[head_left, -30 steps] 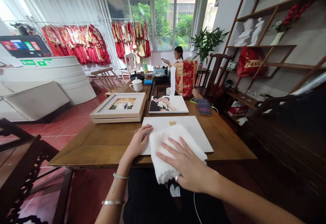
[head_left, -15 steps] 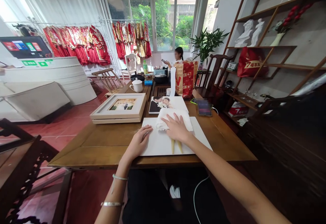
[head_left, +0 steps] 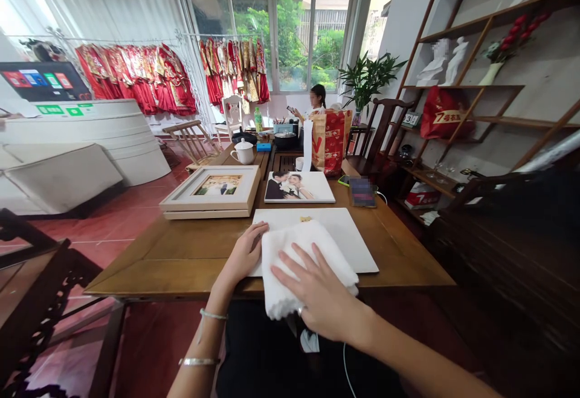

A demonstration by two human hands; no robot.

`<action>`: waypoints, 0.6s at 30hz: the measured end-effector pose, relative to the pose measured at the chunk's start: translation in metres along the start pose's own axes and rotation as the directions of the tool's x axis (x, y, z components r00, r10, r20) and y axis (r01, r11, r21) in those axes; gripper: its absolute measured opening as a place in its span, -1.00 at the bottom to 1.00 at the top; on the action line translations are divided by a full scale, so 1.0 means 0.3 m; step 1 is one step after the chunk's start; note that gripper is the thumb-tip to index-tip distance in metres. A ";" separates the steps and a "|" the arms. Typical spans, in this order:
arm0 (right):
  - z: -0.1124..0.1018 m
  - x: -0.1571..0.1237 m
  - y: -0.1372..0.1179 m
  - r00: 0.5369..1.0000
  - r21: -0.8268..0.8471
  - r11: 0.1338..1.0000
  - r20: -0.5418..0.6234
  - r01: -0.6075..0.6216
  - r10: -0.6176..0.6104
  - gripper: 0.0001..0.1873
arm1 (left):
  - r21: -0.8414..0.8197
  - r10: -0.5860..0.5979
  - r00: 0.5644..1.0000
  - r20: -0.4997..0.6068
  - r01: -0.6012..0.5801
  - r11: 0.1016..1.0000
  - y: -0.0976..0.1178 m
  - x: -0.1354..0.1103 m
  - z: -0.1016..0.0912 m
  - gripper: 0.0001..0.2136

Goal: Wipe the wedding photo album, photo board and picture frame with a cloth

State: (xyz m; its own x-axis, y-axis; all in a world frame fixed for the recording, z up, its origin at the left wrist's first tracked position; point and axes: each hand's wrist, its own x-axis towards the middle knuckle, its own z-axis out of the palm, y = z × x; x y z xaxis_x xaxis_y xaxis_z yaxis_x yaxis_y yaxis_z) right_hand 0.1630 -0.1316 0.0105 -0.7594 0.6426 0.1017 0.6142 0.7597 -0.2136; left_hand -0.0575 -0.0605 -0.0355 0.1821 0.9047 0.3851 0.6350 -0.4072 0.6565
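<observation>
A white board (head_left: 353, 241) lies on the wooden table (head_left: 181, 253) in front of me, with a small yellowish mark (head_left: 306, 218) near its far side. My right hand (head_left: 312, 283) lies with spread fingers on top of a folded white cloth (head_left: 285, 247). The cloth covers the board's near middle and hangs past the table's front edge. Its underside is hidden. At the board's left edge rests my left hand (head_left: 247, 247), fingers stretched along the rim and touching it.
Stacked picture frames (head_left: 212, 195) stand on the left, and a photo panel (head_left: 299, 186) lies beyond the board. To the right are a phone (head_left: 362, 191) and a paper bag (head_left: 330, 141). A lidded white cup (head_left: 243, 151) stands farther back. A person (head_left: 316, 99) sits behind.
My right hand has drawn the white cloth toward me, from the board's far side to over the near edge. The yellowish strips at the near side are now covered. My left hand stays put.
</observation>
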 end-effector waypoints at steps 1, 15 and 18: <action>-0.015 -0.031 -0.002 0.999 0.034 0.999 0.027 0.018 -0.019 -0.19 | 0.003 -0.003 1.000 0.000 0.003 1.000 0.000 -0.001 0.001 -0.66; -0.006 0.244 0.135 0.929 -0.126 0.921 -0.095 -0.368 0.358 -0.31 | -0.028 0.006 1.000 -0.027 -0.006 1.000 -0.026 -0.004 -0.003 -0.66; 0.024 0.247 0.047 0.966 -0.167 0.952 -0.078 -0.258 0.248 -0.31 | -0.077 0.005 0.998 -0.058 -0.010 0.997 -0.030 0.001 -0.004 -0.66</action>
State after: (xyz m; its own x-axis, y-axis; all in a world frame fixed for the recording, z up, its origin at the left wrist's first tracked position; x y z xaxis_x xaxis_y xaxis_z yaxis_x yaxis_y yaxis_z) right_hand 0.1139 -0.0739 0.0080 -0.5644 0.8166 0.1210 0.8161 0.5740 -0.0670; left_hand -0.0640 -0.0569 -0.0404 0.1411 0.8938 0.4257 0.5733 -0.4244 0.7009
